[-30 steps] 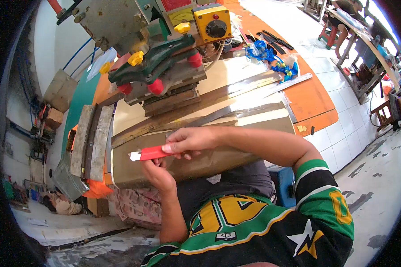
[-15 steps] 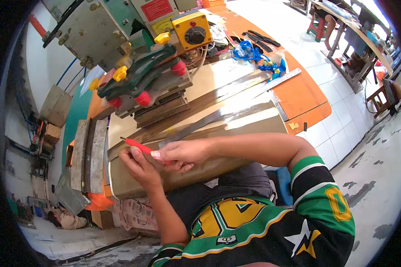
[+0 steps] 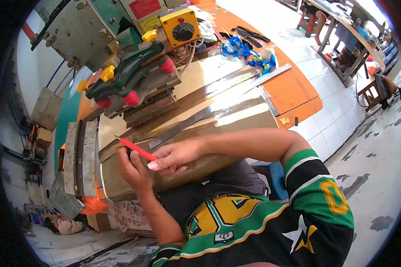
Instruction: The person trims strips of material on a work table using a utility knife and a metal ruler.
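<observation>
A slim red object (image 3: 137,148) with a thin dark tip lies slanted between my hands, over the near edge of the brown-covered board (image 3: 120,178). My right hand (image 3: 176,156) is closed on its lower right end. Below and beside its upper left part is my left hand (image 3: 136,171), thumb raised and fingers curled against it. Just beyond the hands a metal ruler (image 3: 182,127) lies across the board, near a long dark wooden strip (image 3: 200,95).
A press with a green clamp frame (image 3: 124,80) and yellow control box (image 3: 180,27) stands beyond the board. Metal bars (image 3: 89,158) lie at the left. Blue plastic (image 3: 236,46) sits on the orange table (image 3: 294,95). A person (image 3: 64,224) is at the far lower left.
The red object has turned, so its narrow side and dark tip show instead of its broad face and white end. My left hand has shifted up along it. The view has swung, moving the scene leftward.
</observation>
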